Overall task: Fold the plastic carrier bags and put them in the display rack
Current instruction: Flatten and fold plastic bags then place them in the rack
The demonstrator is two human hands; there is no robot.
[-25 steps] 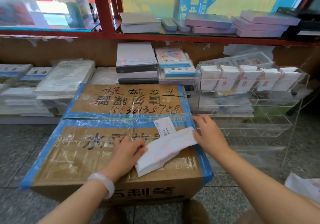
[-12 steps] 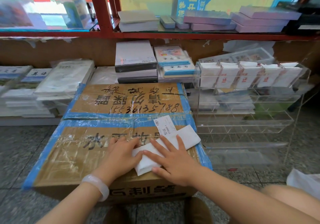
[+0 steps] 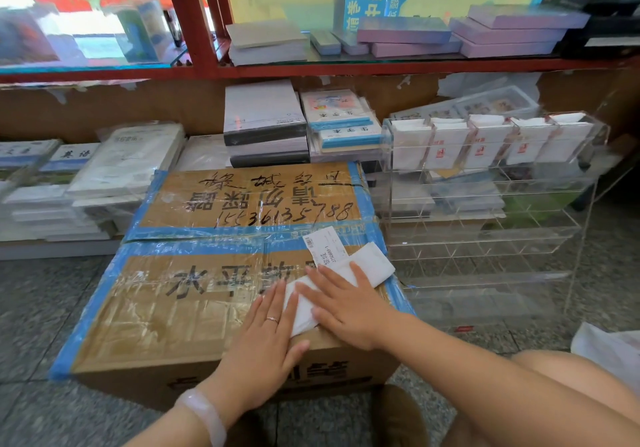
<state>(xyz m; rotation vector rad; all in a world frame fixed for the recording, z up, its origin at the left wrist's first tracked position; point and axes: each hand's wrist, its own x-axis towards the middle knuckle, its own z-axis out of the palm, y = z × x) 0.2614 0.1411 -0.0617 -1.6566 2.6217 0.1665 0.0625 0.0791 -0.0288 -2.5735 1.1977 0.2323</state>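
A white plastic carrier bag, folded into a narrow strip, lies on the near right corner of a taped cardboard box. My right hand presses flat on the strip's middle with straight fingers. My left hand lies flat with its fingertips on the strip's near end. To the right stands a clear acrylic display rack; its top row holds several folded white bags, and the lower rows hold none.
A shipping label sticks to the box beside the strip. Stacks of books line the low shelf behind. More white plastic lies on the floor at the right. My knee is by the box.
My right hand came in from the strip's far end and now presses its middle. My left hand flattened out and slid toward the near end. The strip lies flatter.
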